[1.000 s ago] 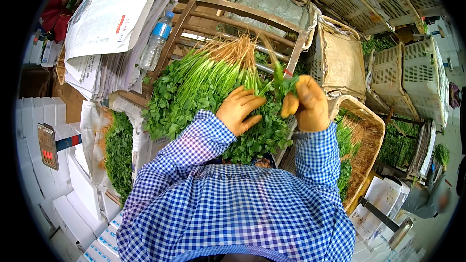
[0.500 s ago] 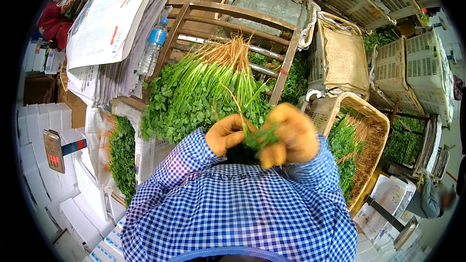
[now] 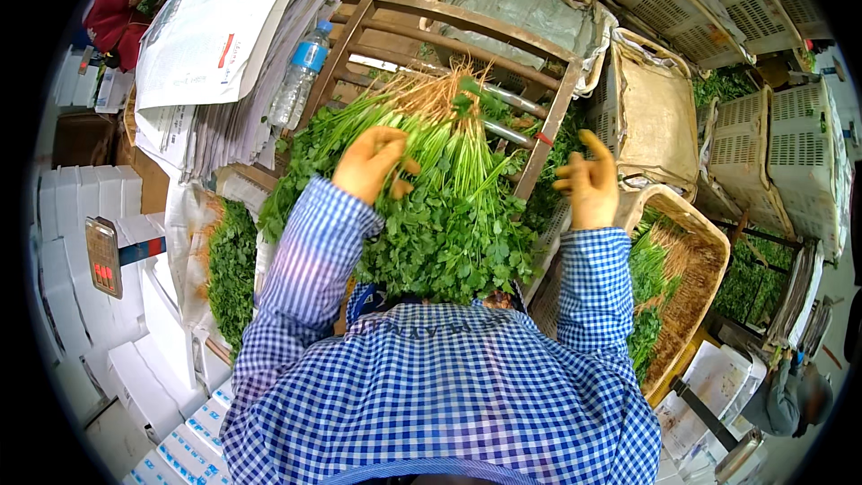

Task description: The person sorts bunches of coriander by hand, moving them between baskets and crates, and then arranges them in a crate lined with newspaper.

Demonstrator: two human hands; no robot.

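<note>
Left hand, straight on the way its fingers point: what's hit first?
Probably the pale green stalks of the leafy bunch, just to the right of the left hand. Depth is unclear from this view.

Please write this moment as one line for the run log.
left hand: over leafy green herbs with tan roots, grip unclear | right hand: open, nothing visibly held | brown barred rack: beneath herbs

Green leafy herbs with stringy brown roots (image 3: 453, 233) lie on a brown slatted rack (image 3: 558, 112). The check-sleeved left hand (image 3: 371, 164) curls over their left side; the check-sleeved right hand (image 3: 591, 187) (fingers parted) hovers to their right. A clear, blue-labelled plastic bottle (image 3: 300, 81) sits beside stacked white paper (image 3: 211, 45).
</note>
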